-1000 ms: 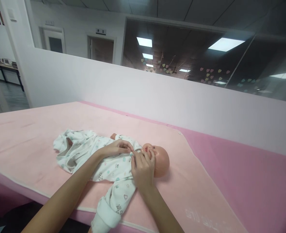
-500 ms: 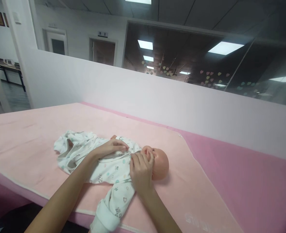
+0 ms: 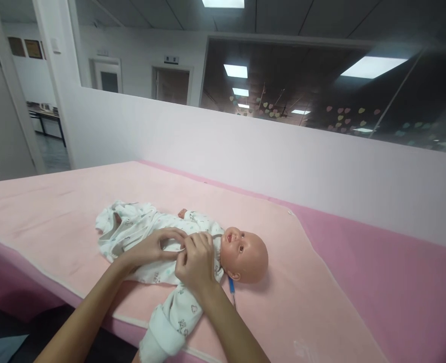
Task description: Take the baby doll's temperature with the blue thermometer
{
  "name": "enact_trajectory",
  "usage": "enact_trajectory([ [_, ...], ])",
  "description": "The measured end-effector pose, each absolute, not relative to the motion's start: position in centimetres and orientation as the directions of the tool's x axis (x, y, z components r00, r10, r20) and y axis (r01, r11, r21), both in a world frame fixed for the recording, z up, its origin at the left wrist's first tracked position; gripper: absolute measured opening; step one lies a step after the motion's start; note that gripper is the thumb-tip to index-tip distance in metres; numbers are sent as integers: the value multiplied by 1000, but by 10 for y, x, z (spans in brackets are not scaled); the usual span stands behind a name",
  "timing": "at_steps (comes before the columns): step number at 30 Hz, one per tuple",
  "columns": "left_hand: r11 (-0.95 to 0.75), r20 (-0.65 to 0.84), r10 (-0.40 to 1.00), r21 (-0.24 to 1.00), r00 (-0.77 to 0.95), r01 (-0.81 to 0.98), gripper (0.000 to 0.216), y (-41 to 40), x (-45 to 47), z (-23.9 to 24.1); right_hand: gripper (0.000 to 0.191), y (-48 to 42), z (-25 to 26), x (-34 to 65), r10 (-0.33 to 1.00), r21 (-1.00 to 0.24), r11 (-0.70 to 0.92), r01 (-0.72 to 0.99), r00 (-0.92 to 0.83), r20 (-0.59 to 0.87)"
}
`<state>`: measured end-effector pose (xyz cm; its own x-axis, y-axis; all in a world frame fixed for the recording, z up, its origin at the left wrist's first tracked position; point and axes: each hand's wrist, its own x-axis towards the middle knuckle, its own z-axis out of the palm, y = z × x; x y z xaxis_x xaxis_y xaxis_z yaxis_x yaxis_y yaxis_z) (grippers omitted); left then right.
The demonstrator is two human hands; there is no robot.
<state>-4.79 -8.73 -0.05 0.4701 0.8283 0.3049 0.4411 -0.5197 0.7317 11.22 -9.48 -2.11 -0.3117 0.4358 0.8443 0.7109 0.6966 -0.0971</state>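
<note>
Left hand (image 3: 152, 248) and right hand (image 3: 197, 261) meet at the chest of the doll (image 3: 247, 252), fingers (image 3: 199, 242) pinched on the baby suit (image 3: 132, 229). It looks best to hold the cloth flat and taut between both pinches, leaving the head just beyond the right fingers undisturbed.
</note>
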Motion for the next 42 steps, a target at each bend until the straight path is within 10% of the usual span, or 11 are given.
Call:
enact_trajectory([
  [20,-463,341,880,454,331,761,27,-124,-22,-10,15,-91,-12,127,518,-238,780,579,-383,765],
  [42,-489,504,807,280,307,826,33,-119,-13,-30,10,-80,-8,135,764,-680,645,348,-309,567],
])
